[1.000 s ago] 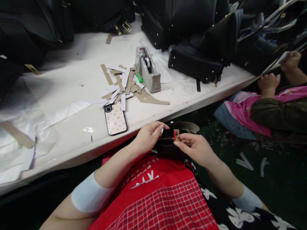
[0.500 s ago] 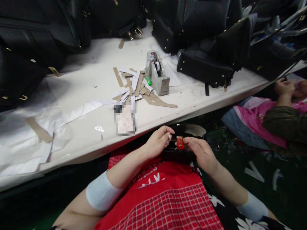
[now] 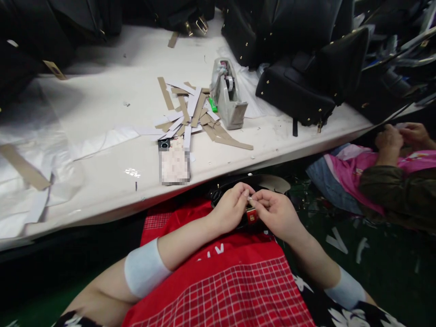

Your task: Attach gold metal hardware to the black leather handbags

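A black bag [image 3: 235, 190] lies on my lap over a red apron [image 3: 218, 281], just below the table's edge. A small gold metal clasp [image 3: 251, 215] with a red reflection sits on it. My left hand [image 3: 231, 206] and my right hand [image 3: 274, 213] are curled over the clasp, and their fingertips meet in a pinch just above it. What the fingertips pinch is too small to make out.
A white table [image 3: 102, 113] carries a grey tape dispenser [image 3: 229, 96], a heap of cardboard and paper strips [image 3: 190, 116], a phone [image 3: 174, 161], clear plastic sheeting [image 3: 30, 163] and several black bags [image 3: 299, 86]. At right another person's hands [image 3: 402, 136] work over a pink cloth.
Both my hands drew together and sank slightly toward my lap; the fingertips now meet above the clasp, which was held up between them before. The view shifted a little.
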Available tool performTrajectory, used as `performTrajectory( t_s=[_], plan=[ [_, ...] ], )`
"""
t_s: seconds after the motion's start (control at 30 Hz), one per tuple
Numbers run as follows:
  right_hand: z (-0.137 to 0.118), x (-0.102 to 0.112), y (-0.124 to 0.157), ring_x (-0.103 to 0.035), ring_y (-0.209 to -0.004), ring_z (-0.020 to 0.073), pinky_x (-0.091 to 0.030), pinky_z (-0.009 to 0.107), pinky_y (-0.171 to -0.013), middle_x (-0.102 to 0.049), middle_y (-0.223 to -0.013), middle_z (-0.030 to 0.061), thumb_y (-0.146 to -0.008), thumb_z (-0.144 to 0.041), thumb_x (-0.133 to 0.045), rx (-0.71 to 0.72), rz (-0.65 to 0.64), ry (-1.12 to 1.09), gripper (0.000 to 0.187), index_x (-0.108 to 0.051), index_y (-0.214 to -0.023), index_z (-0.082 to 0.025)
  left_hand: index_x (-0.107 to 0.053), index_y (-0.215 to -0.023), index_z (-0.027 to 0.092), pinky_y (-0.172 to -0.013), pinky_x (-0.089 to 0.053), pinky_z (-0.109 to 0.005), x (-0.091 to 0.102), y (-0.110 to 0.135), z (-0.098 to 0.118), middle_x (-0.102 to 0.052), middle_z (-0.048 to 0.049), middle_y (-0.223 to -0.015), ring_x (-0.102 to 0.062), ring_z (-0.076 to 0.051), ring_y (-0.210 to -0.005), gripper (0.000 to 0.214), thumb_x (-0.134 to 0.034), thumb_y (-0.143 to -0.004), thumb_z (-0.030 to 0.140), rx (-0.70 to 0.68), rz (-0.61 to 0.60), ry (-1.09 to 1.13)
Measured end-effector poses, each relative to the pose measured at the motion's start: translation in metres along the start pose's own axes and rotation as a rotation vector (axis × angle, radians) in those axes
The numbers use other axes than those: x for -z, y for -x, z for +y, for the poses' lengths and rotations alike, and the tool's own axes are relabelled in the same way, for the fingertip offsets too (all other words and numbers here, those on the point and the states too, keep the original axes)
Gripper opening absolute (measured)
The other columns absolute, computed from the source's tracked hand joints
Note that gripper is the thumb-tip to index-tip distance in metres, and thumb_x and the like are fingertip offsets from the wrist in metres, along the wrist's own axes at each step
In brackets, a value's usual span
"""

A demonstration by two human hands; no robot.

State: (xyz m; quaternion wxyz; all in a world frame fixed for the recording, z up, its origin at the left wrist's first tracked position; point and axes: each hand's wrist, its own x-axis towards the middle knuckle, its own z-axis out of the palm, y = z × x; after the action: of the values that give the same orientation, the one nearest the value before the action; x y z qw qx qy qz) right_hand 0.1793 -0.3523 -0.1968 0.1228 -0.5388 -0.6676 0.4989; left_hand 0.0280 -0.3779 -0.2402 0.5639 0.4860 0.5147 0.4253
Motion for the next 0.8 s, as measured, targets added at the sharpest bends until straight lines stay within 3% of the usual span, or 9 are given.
performTrajectory(
  t_s=[0.17, 0.37, 0.5, 0.6, 0.7, 0.8],
  plan=[
    [-0.005, -0.002, -0.004, -0.054, -0.049, 0.0108, -0.038, 0.019, -0.046, -0.064, -0.06, -0.0006, -0.084, -0.029, -0.055, 0.01, -0.004, 0.069, 0.016, -0.062, -0.076, -0.017, -0.061, -0.091, 0.016, -0.071, -0.046, -0.026, -0.003, -0.001, -0.003, -0.063, -0.003, -0.084, -0.056, -0.015, -0.077, 0.033, -0.042, -0.094, 0.043, 0.001, -0.031, 0.147],
    [-0.008, 0.003, -0.007, -0.054, -0.048, 0.012, -0.038, 0.021, -0.045, -0.061, -0.055, 0.0003, -0.079, -0.032, -0.061, -0.037, 0.021, 0.089, 0.021, -0.06, -0.065, -0.016, -0.068, -0.09, 0.017, -0.074, -0.047, -0.027, 0.001, -0.005, 0.0, -0.067, -0.0051, -0.088, -0.059, -0.017, -0.081, 0.033, -0.04, -0.095, 0.032, -0.016, -0.006, 0.05],
    [-0.011, 0.01, -0.002, -0.062, -0.066, 0.0156, -0.048, 0.025, -0.061, -0.068, -0.075, 0.0045, -0.09, -0.036, -0.05, 0.134, -0.17, -0.114, 0.026, -0.065, -0.084, -0.016, -0.064, -0.108, 0.015, -0.052, -0.04, -0.022, 0.012, -0.008, -0.005, -0.061, -0.0017, -0.078, -0.047, -0.009, -0.054, 0.03, -0.043, -0.092, 0.029, 0.086, 0.055, 0.17],
    [-0.017, 0.011, 0.0, -0.064, -0.077, 0.018, -0.049, 0.027, -0.072, -0.07, -0.086, 0.0058, -0.087, -0.037, -0.058, 0.291, -0.275, -0.051, 0.024, -0.068, -0.09, -0.016, -0.06, -0.112, 0.013, -0.044, -0.031, -0.02, 0.018, -0.007, -0.005, -0.059, -0.0005, -0.08, -0.035, -0.004, -0.045, 0.031, -0.044, -0.091, 0.028, 0.166, 0.02, 0.283],
    [-0.021, 0.006, -0.002, -0.059, -0.068, 0.0153, -0.044, 0.024, -0.065, -0.066, -0.072, 0.0021, -0.086, -0.035, -0.06, 0.316, -0.264, 0.107, 0.023, -0.068, -0.075, -0.016, -0.062, -0.108, 0.013, -0.042, -0.026, -0.019, 0.021, -0.003, -0.003, -0.048, 0.0047, -0.063, -0.031, -0.005, -0.043, 0.031, -0.046, -0.092, 0.035, 0.203, 0.021, 0.326],
    [-0.02, 0.001, -0.003, -0.043, -0.053, 0.0102, -0.031, 0.023, -0.051, -0.05, -0.055, -0.0025, -0.089, -0.039, -0.056, 0.185, -0.245, 0.137, 0.037, -0.059, -0.061, -0.016, -0.066, -0.093, 0.014, -0.044, -0.028, -0.02, 0.027, 0.002, 0.003, -0.04, 0.0065, -0.053, -0.032, -0.006, -0.044, 0.034, -0.047, -0.092, 0.042, 0.18, 0.088, 0.265]
  ],
)
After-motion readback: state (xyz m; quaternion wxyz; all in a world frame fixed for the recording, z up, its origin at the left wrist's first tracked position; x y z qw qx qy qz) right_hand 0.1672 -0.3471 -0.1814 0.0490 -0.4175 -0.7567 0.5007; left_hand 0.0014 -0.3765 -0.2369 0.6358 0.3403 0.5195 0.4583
